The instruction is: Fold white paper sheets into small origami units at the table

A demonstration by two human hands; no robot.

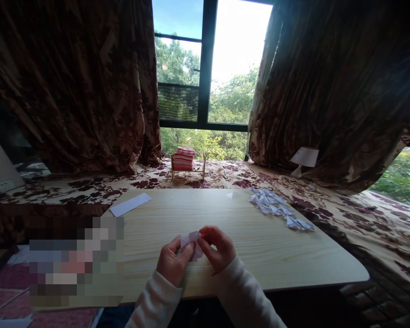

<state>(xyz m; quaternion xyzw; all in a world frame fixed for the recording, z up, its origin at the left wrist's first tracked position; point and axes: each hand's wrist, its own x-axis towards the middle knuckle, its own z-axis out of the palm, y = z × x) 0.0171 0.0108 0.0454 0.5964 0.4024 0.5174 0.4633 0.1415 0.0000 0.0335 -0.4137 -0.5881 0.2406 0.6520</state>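
Note:
A small piece of folded white paper (pixel 193 237) is held up just above the near part of the wooden table (pixel 177 209). My left hand (pixel 176 258) grips it, thumb across its front. On the paper's right edge, the thumb and fingertips of my right hand (pixel 220 248) close in a pinch. Folds and loose flaps show on the paper, but its finished shape cannot be made out. To the far right of the table lies a cluster of folded paper pieces (pixel 268 202). A flat white paper strip or stack (pixel 130 204) rests at the far left.
A small white paper scrap (pixel 230 195) lies near the table's back edge. Behind the table, a floral-covered ledge (pixel 222 175) bears a small rack with folded red-and-white cloths (pixel 183 159) and a white lamp (pixel 304 157). The table's left front corner is blurred out.

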